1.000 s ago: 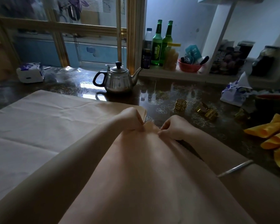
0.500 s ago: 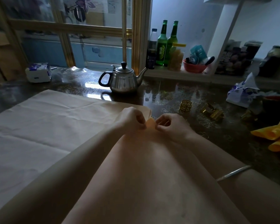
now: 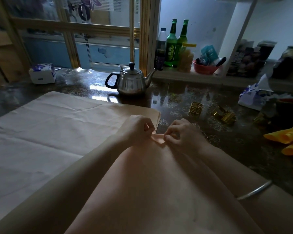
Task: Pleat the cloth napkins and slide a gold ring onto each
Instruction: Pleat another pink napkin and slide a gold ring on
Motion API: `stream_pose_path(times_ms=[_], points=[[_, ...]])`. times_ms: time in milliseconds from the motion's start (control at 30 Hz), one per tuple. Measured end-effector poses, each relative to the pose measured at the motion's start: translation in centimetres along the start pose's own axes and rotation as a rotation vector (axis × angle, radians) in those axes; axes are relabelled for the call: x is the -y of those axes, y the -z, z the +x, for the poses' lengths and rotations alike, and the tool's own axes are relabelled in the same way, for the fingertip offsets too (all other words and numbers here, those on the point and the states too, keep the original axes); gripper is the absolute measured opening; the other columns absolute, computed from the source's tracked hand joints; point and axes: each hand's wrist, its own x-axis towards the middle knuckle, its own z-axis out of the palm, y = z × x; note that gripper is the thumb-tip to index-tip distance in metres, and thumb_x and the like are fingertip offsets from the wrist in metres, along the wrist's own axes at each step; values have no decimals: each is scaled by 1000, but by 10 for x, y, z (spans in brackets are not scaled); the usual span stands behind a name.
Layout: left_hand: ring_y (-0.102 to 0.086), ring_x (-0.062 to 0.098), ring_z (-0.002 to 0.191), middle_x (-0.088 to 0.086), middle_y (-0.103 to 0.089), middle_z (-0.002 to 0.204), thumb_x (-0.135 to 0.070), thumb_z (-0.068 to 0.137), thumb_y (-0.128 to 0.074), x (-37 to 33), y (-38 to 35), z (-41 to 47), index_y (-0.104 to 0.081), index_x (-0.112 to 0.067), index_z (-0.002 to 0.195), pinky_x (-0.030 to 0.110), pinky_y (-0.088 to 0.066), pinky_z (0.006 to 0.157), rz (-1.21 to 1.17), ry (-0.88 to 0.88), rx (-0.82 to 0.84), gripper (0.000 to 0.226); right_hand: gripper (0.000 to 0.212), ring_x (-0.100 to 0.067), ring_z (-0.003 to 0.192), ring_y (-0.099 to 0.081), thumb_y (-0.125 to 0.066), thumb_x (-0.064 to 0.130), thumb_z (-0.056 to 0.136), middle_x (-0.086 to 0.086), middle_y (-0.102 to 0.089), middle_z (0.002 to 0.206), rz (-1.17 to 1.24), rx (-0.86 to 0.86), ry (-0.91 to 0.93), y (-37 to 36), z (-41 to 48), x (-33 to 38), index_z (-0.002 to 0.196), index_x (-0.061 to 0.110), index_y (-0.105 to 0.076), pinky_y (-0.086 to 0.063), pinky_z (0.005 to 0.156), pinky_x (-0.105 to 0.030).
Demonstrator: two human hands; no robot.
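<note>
A peach napkin [image 3: 150,183] runs away from the person between both forearms. At its far tip, the left hand [image 3: 136,129] and right hand [image 3: 183,134] pinch a small fold with curled fingers. Beyond, gold rings [image 3: 196,108] lie on the dark surface [image 3: 176,98], the teapot [image 3: 131,81] behind.

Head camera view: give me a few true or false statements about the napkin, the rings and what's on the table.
1. The left hand and right hand both pinch the peach napkin at its far end. True.
2. A gold ring is already on it. False: the rings lie on the table, right of the hands.
3. The teapot stands beyond the napkin. True.
4. The green bottles lie flat. False: the bottles stand upright.
</note>
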Motion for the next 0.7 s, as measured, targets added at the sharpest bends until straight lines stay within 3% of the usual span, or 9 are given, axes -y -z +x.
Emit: stream_pose_path(times_ms=[100, 200, 300, 433, 533, 633, 700], points=[[-62, 8, 73, -6, -70, 82, -36, 78, -78, -3, -2, 4, -75, -22, 88, 23, -50, 69, 31, 29, 48, 17, 18, -11, 99, -50, -63, 37, 89, 7, -62, 101, 11, 11, -29, 0, 5, 1, 95, 24, -73, -48, 85, -35], [-64, 10, 79, -10, -65, 77, -41, 75, -79, -6, 2, 10, -74, -24, 88, 26, -52, 72, 64, 34, 123, 22, 9, -10, 92, -54, -67, 35, 88, 8, -63, 95, 42, 83, -58, 4, 10, 2, 88, 28, -71, -49, 80, -32], [-62, 12, 85, -9, -64, 84, -37, 77, -77, -8, 6, 14, -74, -27, 91, 25, -49, 73, 140, 6, 163, 18, 10, -7, 79, -59, -74, 29, 83, 12, -62, 85, 107, 117, -89, 8, 14, 2, 85, 30, -64, -50, 70, -24], [-55, 7, 84, -11, -63, 94, -39, 81, -75, -11, 10, 14, -73, -32, 95, 23, -43, 68, 204, -59, 209, 17, 19, -5, 82, -59, -75, 25, 82, 11, -63, 91, 81, 200, -101, 12, 20, 6, 99, 25, -66, -49, 72, -21], [-48, 8, 92, -11, -52, 97, -40, 82, -72, -14, 12, 13, -71, -33, 102, 24, -40, 73, 260, -109, 224, 21, 16, 0, 77, -53, -74, 26, 82, 14, -61, 89, 57, 264, -61, 16, 23, 7, 97, 28, -68, -39, 64, -16], [-52, 13, 99, -9, -53, 100, -34, 83, -70, -15, 12, 11, -67, -29, 105, 26, -38, 69, 279, -99, 242, 22, 14, -8, 82, -54, -73, 30, 81, 12, -58, 89, -12, 261, -29, 16, 22, 8, 88, 33, -61, -40, 65, -22], [-58, 17, 95, -6, -60, 101, -37, 85, -67, -17, 9, 5, -64, -26, 101, 29, -45, 68, 282, -112, 217, 19, 15, -13, 83, -55, -66, 41, 81, 11, -54, 86, -90, 199, 53, 15, 18, 12, 82, 34, -53, -39, 64, -26]])
